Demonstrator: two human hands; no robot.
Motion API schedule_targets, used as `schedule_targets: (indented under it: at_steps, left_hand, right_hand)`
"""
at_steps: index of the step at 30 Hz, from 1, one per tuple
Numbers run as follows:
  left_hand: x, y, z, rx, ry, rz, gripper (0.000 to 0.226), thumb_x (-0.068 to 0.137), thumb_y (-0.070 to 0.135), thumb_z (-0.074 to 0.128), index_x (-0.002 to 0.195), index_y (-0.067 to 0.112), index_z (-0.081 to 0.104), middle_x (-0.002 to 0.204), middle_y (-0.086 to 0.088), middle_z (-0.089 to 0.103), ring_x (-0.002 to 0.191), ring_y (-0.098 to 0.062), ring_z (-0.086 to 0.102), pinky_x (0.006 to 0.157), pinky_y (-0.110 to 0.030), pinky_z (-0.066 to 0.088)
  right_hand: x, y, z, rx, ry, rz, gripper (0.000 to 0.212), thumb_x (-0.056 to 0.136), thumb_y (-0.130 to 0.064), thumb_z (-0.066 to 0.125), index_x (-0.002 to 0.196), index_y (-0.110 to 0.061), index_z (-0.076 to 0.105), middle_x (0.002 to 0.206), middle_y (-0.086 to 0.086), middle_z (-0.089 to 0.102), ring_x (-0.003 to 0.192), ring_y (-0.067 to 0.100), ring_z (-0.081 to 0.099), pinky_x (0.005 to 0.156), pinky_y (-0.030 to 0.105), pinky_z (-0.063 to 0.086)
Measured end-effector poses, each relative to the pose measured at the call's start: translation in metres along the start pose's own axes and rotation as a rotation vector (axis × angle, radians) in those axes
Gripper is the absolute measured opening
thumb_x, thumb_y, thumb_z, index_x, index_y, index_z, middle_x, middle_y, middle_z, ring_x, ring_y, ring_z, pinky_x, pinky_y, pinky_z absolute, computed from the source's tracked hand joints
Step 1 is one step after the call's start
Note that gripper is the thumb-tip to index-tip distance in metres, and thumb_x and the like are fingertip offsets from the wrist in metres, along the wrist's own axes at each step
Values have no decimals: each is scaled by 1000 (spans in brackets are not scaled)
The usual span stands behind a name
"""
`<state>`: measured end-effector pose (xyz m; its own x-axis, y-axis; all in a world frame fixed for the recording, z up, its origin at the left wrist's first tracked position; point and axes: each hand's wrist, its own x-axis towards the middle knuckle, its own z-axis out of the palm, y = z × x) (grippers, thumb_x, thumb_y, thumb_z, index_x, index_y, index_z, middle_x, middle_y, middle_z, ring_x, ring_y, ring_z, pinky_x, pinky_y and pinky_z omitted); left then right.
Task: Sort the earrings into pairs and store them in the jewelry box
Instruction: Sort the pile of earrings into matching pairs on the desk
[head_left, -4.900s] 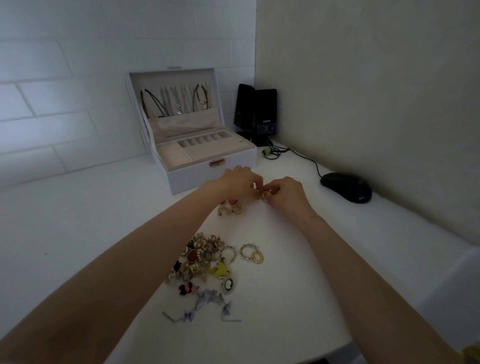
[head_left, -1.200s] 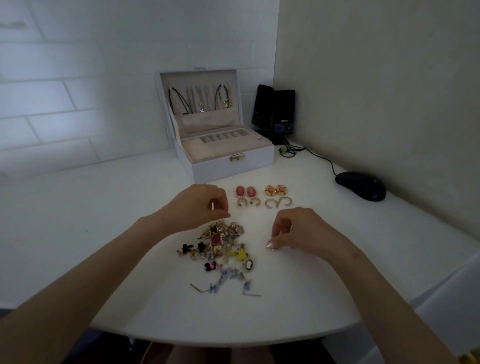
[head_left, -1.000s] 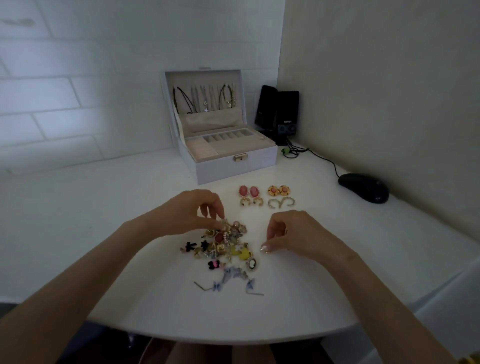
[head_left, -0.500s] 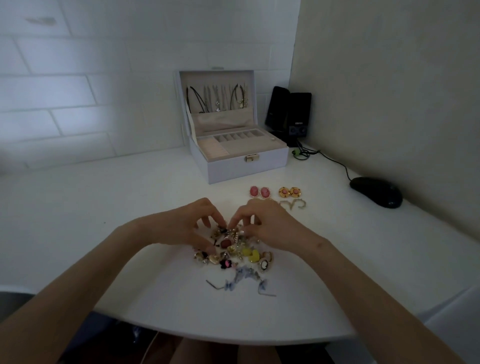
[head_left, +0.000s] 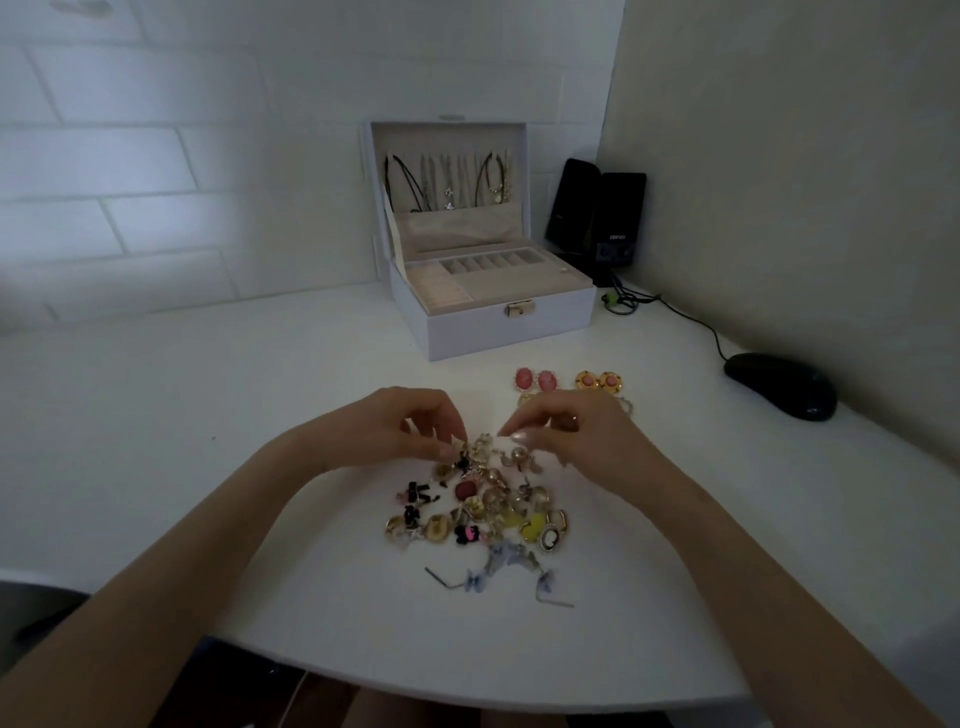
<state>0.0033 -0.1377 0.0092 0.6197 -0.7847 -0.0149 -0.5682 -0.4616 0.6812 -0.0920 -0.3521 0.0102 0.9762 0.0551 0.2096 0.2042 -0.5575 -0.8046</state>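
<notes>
**Now hunting a match in the earring pile (head_left: 483, 506)**

Left hand (head_left: 410, 428) pinches a small gold earring (head_left: 458, 446) at the pile's far edge. Right hand (head_left: 579, 436) curls its fingers (head_left: 519, 437) alongside; whether they grip anything I cannot tell. Next probably comes spotting the twin. Finished pairs (head_left: 537, 380) lie half hidden beyond the right fingers, before the open jewelry box (head_left: 511, 332).

We can read no text for certain: the black speaker (head_left: 621, 218) bears a small pale brand mark low on its front, too blurred to make out.
</notes>
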Motion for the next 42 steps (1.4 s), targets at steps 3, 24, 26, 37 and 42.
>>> schedule_targets:
  at_steps: [3,24,26,37,42]
  left_hand:
    - [1,-4,6,-64,-5,23,20,75,24,75,91,24,64,78,13,63,69,0,54,66,-14,41]
    - [-14,-17,-2,6,-16,-43,25,70,25,79,85,25,60,87,10,56,76,1,48,70,-12,40]
    - [-14,-16,-1,6,-31,-38,23,72,22,79,84,22,59,87,7,56,75,0,47,71,-15,40]
    - [-10,-17,-1,-53,260,80,15,79,18,71,90,22,63,91,14,65,81,-7,61,77,-28,50]
    - [-10,-18,1,-91,227,86,18,86,22,61,103,20,65,95,8,68,88,-12,64,86,-27,51]
  right_hand:
    - [2,7,6,-166,89,-52,18,85,-6,63,87,-21,73,80,-17,59,62,-4,51,62,10,38]
    - [11,-7,28,-203,-50,-110,14,82,-16,66,87,-28,73,83,-12,63,75,3,57,67,12,41]
    - [14,-7,28,-231,-47,-90,16,82,-15,66,86,-29,72,83,-12,62,74,3,56,68,15,43]
    - [3,-13,27,-107,-168,-221,13,77,-23,69,87,-29,73,84,-12,64,82,5,52,73,15,38]
    - [-4,-19,47,-367,-296,-409,18,72,-37,68,89,-32,71,83,-12,57,82,9,45,77,27,36]
